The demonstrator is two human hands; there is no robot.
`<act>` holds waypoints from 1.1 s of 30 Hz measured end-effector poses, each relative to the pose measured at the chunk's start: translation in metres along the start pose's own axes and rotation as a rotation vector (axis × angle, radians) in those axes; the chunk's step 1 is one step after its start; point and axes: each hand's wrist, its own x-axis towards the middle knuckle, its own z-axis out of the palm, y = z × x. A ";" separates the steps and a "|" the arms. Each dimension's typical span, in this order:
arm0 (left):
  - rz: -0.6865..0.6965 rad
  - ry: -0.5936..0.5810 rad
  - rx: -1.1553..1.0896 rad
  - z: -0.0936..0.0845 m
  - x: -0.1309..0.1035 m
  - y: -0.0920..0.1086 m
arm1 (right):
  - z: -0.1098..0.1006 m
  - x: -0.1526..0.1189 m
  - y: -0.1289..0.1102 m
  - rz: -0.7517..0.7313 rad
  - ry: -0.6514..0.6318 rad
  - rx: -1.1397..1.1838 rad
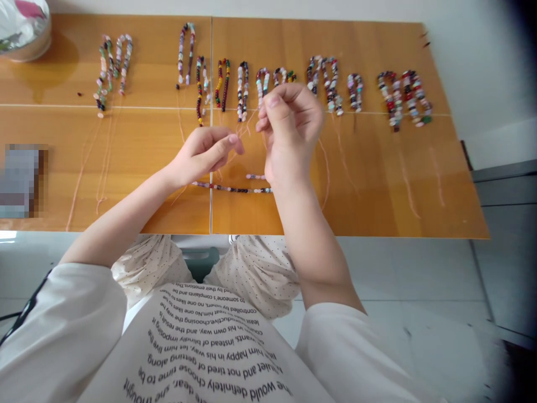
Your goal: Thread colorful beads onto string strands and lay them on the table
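Observation:
My left hand is closed in a pinch above the middle of the table, with thin orange thread running at its fingertips. To its right and higher, my right hand also pinches, thumb against the fingers; pale thread trails down beside it. A long beaded strand lies on the table below both hands, its right part hidden behind my right wrist. Just above it is a short row of purple beads, also partly covered by that wrist.
Looped bead strands line the back of the wooden table, with more at the left and right. Loose thread tails hang toward the front. A bowl stands back left; a blurred grey object lies left.

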 end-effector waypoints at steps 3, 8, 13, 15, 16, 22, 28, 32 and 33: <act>0.058 0.014 -0.017 -0.002 0.002 0.000 | -0.002 0.001 0.001 0.080 -0.047 0.009; 0.080 0.068 0.002 -0.004 0.003 0.000 | -0.002 -0.001 -0.001 0.282 -0.123 0.054; 0.114 0.134 0.071 -0.002 0.004 0.001 | 0.000 -0.002 -0.004 0.427 -0.139 0.158; 0.121 0.147 0.091 -0.002 0.004 0.001 | 0.000 -0.002 -0.004 0.434 -0.146 0.183; 0.125 0.152 0.101 -0.002 0.003 0.001 | 0.000 -0.002 -0.005 0.434 -0.149 0.190; 0.102 0.156 0.137 -0.002 0.002 -0.001 | 0.000 -0.004 -0.012 0.422 -0.190 0.155; 0.152 0.255 0.411 -0.008 0.003 -0.011 | 0.001 -0.004 -0.016 0.414 -0.256 0.170; 0.196 0.386 0.478 -0.014 0.004 -0.014 | 0.002 -0.004 -0.017 0.433 -0.326 0.227; 0.225 0.405 0.467 -0.014 0.003 -0.012 | 0.002 -0.005 -0.017 0.441 -0.326 0.228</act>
